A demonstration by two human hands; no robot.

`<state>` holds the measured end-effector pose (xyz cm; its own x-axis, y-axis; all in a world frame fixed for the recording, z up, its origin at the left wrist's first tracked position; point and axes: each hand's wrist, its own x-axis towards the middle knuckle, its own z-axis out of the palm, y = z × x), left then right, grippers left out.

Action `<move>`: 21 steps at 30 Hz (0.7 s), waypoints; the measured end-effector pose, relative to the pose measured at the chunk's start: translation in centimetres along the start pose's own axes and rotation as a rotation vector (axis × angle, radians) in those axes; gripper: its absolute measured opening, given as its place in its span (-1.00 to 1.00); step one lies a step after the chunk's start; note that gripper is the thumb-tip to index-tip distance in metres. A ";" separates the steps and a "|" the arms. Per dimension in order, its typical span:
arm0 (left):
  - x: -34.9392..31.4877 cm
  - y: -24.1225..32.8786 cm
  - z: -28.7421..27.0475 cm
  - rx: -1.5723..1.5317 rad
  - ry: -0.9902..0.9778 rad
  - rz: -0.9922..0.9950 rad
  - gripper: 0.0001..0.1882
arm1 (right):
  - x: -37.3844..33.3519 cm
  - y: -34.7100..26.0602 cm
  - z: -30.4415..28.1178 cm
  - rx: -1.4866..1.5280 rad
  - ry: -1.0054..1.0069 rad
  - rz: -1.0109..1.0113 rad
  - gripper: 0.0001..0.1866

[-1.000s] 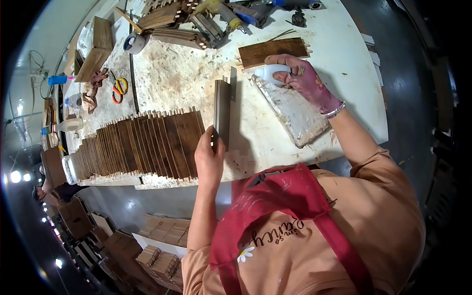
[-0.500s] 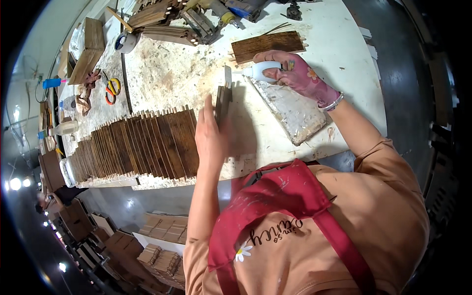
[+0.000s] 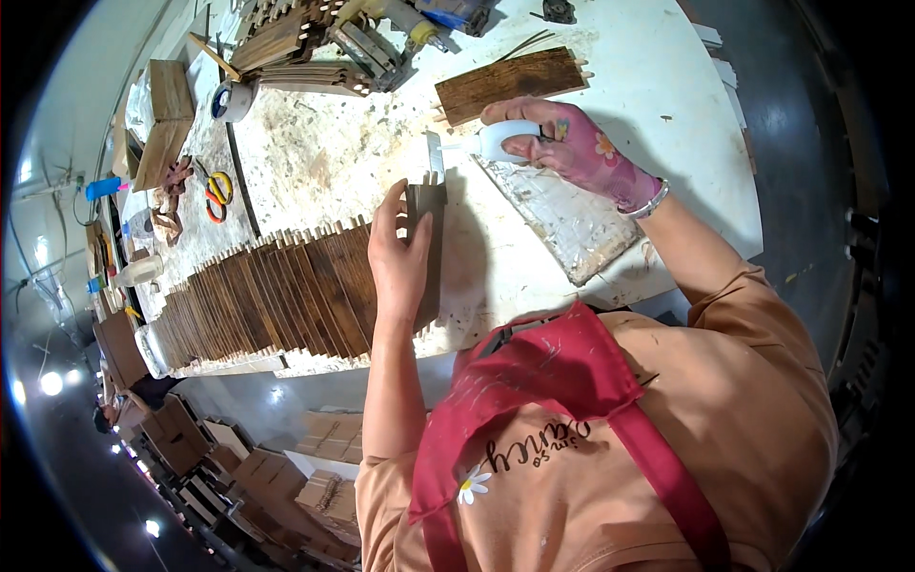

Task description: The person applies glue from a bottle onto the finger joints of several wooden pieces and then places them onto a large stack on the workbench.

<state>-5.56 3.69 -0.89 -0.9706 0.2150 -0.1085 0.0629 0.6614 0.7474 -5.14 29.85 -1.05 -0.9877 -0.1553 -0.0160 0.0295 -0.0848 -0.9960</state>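
My bare left hand (image 3: 396,267) grips a dark brown wooden board (image 3: 432,243), thumb and fingers around its upper end. Pale dowel pegs stick out of that end, and a small light-coloured block (image 3: 435,157) stands just beyond it. To its left, a long row of similar boards (image 3: 276,296) leans together, pegs along both edges. In a pink flowered glove, my right hand (image 3: 572,153) is closed around a white squeeze bottle (image 3: 505,140). The bottle's thin nozzle points left towards the block and pegs. Another pegged board (image 3: 510,86) lies flat beyond the bottle.
Below my right hand lies a glue-smeared slab (image 3: 562,224) on the white table (image 3: 324,143). Scissors (image 3: 218,195), a tape roll (image 3: 232,100) and a wooden box (image 3: 167,124) are at the left. Power tools (image 3: 391,38) and stacked boards (image 3: 286,43) occupy the far side.
My left fingers have gone from blurred and upright to wrapped around the board's upper end, and more of the board's face shows. My right hand keeps the bottle in nearly the same place.
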 end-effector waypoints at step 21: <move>-1.5 1.9 1.5 0.125 0.044 0.073 -0.84 | -0.1 0.9 0.0 0.058 -0.023 -0.060 -0.64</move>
<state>-3.66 5.72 -0.27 -0.9715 0.2358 -0.0255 0.1597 0.7302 0.6643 -4.99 29.80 -1.95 -0.9842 -0.1711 0.0462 -0.0201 -0.1514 -0.9883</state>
